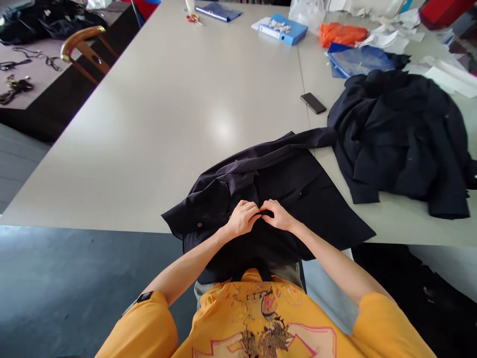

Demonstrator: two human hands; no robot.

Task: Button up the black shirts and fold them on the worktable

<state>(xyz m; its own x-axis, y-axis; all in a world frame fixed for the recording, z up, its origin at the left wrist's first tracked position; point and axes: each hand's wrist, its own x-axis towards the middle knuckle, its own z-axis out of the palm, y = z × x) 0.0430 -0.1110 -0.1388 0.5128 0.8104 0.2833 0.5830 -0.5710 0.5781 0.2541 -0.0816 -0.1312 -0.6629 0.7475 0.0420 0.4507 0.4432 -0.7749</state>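
Note:
A black jacket (298,194) with buttons lies spread at the table's front edge, its near part hanging over onto my lap. My left hand (244,218) pinches the jacket's cloth near its middle. Right beside it, my right hand (276,215) grips a small fold of the same cloth, so the fingertips of both hands almost meet. What sits right between the fingertips is too small to make out. One sleeve of the jacket stretches to the right, reaching a dark heap of clothing.
The dark clothing heap (402,139) covers the table's right side. A phone (313,103) lies left of it. Farther back are a blue folder box (283,31), an orange plastic bag (341,35), crumpled papers and scissors (194,19). A wooden chair (87,52) stands beyond the left edge.

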